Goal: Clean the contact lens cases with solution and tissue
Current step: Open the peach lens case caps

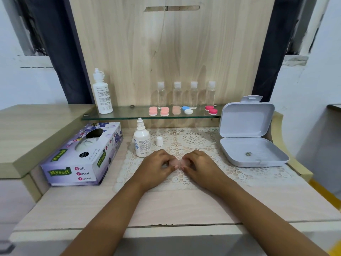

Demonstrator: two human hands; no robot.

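- Our left hand (pixel 158 168) and right hand (pixel 200 166) meet over the white lace mat (pixel 195 140) on the pale wooden bench (pixel 184 206). Both have curled fingers pinching the small pale pink translucent lens case (pixel 176 163) between them.
- To the left, the purple flowered tissue box (pixel 81 157) reads "Mysoff" and "Soft Facial Tissue".
- Just behind our left hand stands the small white solution bottle (pixel 141 143), uncapped, with label print too small for us to read.
- A white cap (pixel 159 141) stands upright just beside it.
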